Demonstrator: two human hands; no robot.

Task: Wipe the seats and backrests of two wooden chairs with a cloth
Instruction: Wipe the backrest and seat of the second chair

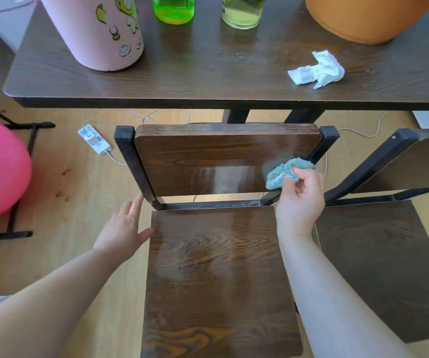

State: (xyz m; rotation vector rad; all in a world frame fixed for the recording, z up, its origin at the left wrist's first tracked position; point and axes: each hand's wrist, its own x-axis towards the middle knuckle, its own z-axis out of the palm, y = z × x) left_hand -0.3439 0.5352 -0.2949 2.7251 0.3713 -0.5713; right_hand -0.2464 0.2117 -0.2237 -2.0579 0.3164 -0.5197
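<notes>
Under right hand [299,200], crumpled teal terry cloth [285,171] being pinched, rubbing right end of dark wooden chair backrest [221,158]; left hand [124,226] hovering slack beside seat [218,275]; next likely needing sweep leftward across backrest; second chair [388,254] waiting rightward

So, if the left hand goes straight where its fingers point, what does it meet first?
Probably the black left post of the chair's backrest: the open left hand, beside the seat, aims at its lower end. Depth is unclear, so it might slip past.
</notes>
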